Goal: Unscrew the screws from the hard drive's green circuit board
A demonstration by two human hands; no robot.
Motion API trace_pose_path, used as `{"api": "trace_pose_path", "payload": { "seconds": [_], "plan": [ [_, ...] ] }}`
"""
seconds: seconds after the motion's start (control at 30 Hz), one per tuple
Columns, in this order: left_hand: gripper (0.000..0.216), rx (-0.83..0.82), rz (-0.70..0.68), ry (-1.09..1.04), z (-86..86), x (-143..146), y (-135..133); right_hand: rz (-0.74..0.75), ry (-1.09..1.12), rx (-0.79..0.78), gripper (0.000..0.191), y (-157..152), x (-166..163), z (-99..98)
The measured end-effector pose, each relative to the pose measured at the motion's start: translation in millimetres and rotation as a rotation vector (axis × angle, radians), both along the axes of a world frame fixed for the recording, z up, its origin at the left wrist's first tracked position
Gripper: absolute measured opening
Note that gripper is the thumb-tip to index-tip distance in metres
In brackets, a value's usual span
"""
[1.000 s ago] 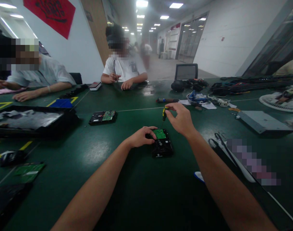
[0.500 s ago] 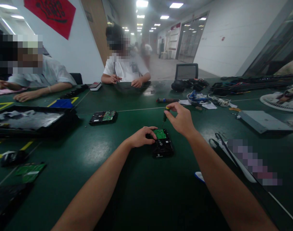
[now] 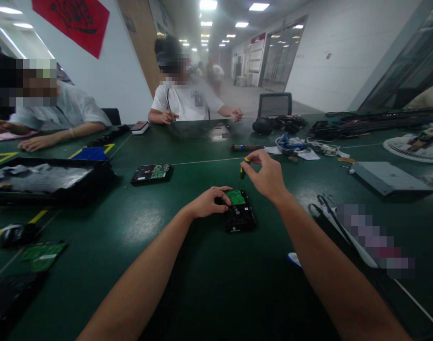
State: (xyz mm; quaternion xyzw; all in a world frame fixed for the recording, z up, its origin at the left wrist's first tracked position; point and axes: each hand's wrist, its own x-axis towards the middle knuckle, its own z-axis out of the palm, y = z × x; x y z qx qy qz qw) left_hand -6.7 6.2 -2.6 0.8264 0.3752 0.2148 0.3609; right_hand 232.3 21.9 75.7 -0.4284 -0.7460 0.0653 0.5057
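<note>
A black hard drive (image 3: 242, 219) with a green circuit board (image 3: 237, 197) lies flat on the dark green table, in front of me. My left hand (image 3: 212, 202) grips its left side, fingertips at the board's edge and thumb on the casing. Above the drive's far end, my right hand (image 3: 268, 171) pinches a screwdriver (image 3: 242, 173) with a yellow and dark handle. The thin shaft points down, and its tip is at the board's far edge; whether it sits in a screw is too small to tell.
Another hard drive (image 3: 151, 174) lies to the left, beyond it a black tray-like casing (image 3: 53, 182). A grey metal box (image 3: 390, 177), a white fan grille (image 3: 415, 149) and cables (image 3: 376, 124) are on the right. Two people sit across the table, one (image 3: 186, 102) opposite me.
The screwdriver has tilted slightly, its tip shifting a little left over the board. My left hand stays on the drive. The person opposite has moved one hand outward.
</note>
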Motion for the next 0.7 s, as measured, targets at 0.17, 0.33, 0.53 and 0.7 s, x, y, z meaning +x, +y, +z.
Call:
{"api": "trace_pose_path", "payload": {
  "seconds": [0.17,0.33,0.53,0.7],
  "plan": [
    [0.021,0.007,0.004,-0.001,1.0,0.4,-1.1,0.025,-0.066,0.034,0.013,0.4,1.4,0.9],
    [0.02,0.013,0.004,0.006,3.0,1.0,-2.3,0.014,-0.1,0.054,0.014,-1.3,0.8,1.6],
    [0.02,0.016,0.002,0.007,2.9,0.5,-2.2,-0.027,-0.061,0.004,0.015,-1.9,1.1,1.3],
    [0.02,0.021,0.0,0.007,1.6,0.6,-2.0,0.012,-0.097,0.038,0.014,-0.1,1.0,1.5]
  ]
}}
